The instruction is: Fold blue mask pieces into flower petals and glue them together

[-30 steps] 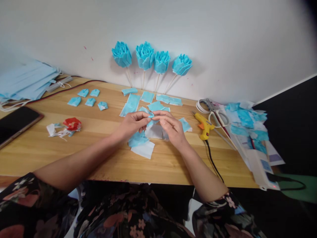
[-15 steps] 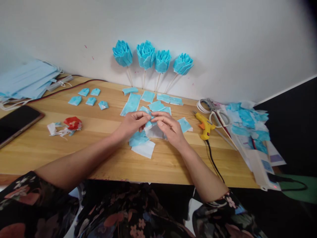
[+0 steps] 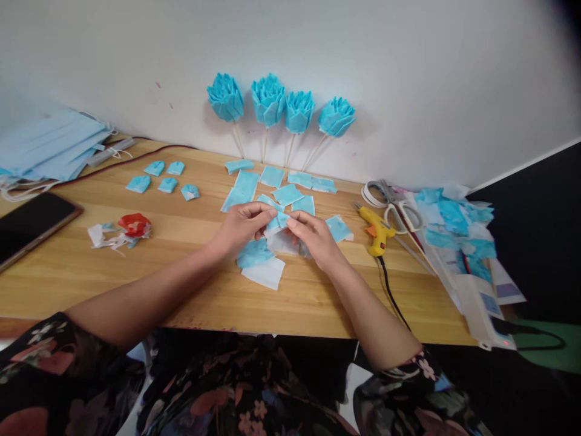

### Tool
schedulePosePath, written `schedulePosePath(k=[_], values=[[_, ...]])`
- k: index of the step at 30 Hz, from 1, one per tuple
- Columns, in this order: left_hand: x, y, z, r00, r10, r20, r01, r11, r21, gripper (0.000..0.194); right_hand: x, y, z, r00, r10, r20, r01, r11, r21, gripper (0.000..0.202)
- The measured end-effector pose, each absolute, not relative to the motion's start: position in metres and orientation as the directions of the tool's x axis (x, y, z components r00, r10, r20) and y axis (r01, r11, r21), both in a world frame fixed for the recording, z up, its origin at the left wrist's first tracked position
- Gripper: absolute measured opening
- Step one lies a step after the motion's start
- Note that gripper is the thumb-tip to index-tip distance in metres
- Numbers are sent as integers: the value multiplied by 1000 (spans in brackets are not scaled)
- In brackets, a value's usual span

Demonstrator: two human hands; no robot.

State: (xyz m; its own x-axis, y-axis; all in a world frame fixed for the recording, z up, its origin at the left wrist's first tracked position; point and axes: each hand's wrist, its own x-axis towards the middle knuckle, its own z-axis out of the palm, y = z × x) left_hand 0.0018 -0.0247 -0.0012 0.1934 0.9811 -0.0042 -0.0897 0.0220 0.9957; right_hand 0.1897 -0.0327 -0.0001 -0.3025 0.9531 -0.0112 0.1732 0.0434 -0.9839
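Between my two hands is a small blue-and-white piece of mask fabric [image 3: 278, 223], partly folded. My left hand [image 3: 247, 227] pinches its left side between thumb and fingers. On the right edge, my right hand [image 3: 313, 236] grips it with the thumb on top; the fingertips beneath are partly hidden. Under and in front of the hands lie a blue scrap [image 3: 255, 253] and a white scrap [image 3: 264, 274]. Several cut blue rectangles, such as one blue piece [image 3: 240, 190], are spread just beyond. Folded blue petals [image 3: 167, 184] lie to the left.
Blue fabric flowers [image 3: 267, 100] on sticks lean against the wall. At right are a yellow glue gun [image 3: 377, 231] with its cord, scissors [image 3: 402, 215], a tape roll [image 3: 373, 194] and a scrap pile [image 3: 454, 218]. Leftward are a phone [image 3: 34, 224], masks [image 3: 49, 145] and a red wad [image 3: 135, 225].
My right hand's fingers have moved from over the fabric to its right edge, thumb now on top. More of the piece shows between the hands. My left hand stays nearly still.
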Motion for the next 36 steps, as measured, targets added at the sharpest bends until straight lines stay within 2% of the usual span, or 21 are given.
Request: schedulePosePath(k=[10,17,27,36], values=[[2,-26,-3,204,979,-27,-83,45,996,23,189,-31,0,-227,973,47,210,95,-973,22],[4,-27,-1,188,982,-15,-64,27,998,23,190,-32,-1,-241,970,40,241,100,-965,32],[4,-29,0,234,972,-22,-74,40,996,25,191,-30,3,-186,979,79,228,121,-966,32],[3,-27,0,277,960,-42,-25,51,998,26,190,-32,3,-250,961,117,323,197,-926,31]])
